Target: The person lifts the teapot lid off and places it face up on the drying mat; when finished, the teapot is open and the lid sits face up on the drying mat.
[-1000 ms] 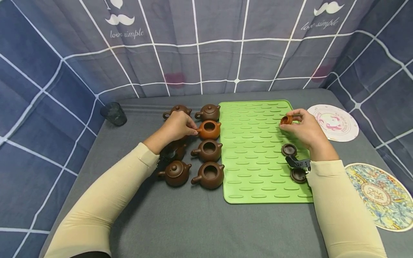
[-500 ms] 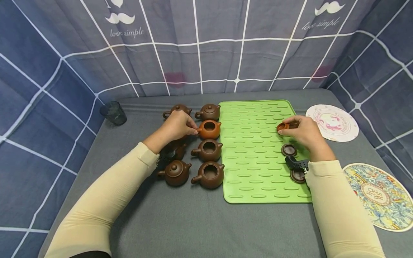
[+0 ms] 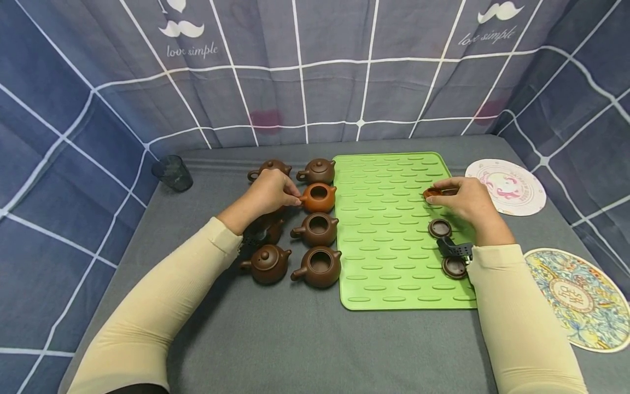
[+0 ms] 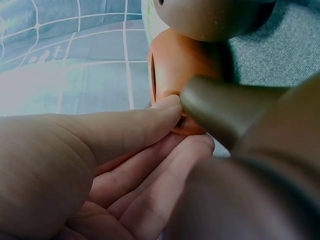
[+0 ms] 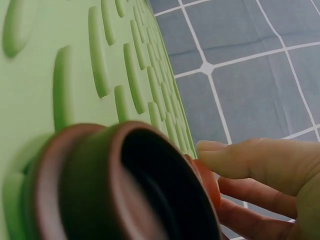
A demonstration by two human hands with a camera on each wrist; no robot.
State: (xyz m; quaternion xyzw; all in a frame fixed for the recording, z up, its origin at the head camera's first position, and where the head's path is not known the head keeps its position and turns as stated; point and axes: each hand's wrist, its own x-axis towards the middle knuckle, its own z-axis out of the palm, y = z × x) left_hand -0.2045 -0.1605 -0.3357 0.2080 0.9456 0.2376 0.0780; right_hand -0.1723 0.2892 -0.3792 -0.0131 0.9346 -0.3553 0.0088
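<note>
My left hand [image 3: 272,191] pinches the handle of an orange-brown teapot [image 3: 319,197]. This teapot has no lid on, and its spout points right toward the green mat [image 3: 384,235]. In the left wrist view, thumb and fingers meet at the handle of the orange teapot [image 4: 185,60]. Over the mat's right part, my right hand [image 3: 465,198] holds a small orange teapot lid [image 3: 431,192] between thumb and fingers. Two dark brown lids [image 3: 439,228] lie upside down on the mat near the right wrist. One dark lid [image 5: 120,185] looms large in the right wrist view, partly covering the orange one.
Two lidless brown teapots [image 3: 317,230] stand in front of the orange one. A lidded teapot [image 3: 317,171] is behind it. More brown teapots [image 3: 268,264] form a column at left. A dark glass [image 3: 173,173] stands back left; round placemats [image 3: 507,187] lie at right.
My right hand has moved slightly left and toward me, lowering the orange lid and tipping its opening away from view. The left hand keeps its place on the teapot handle.
</note>
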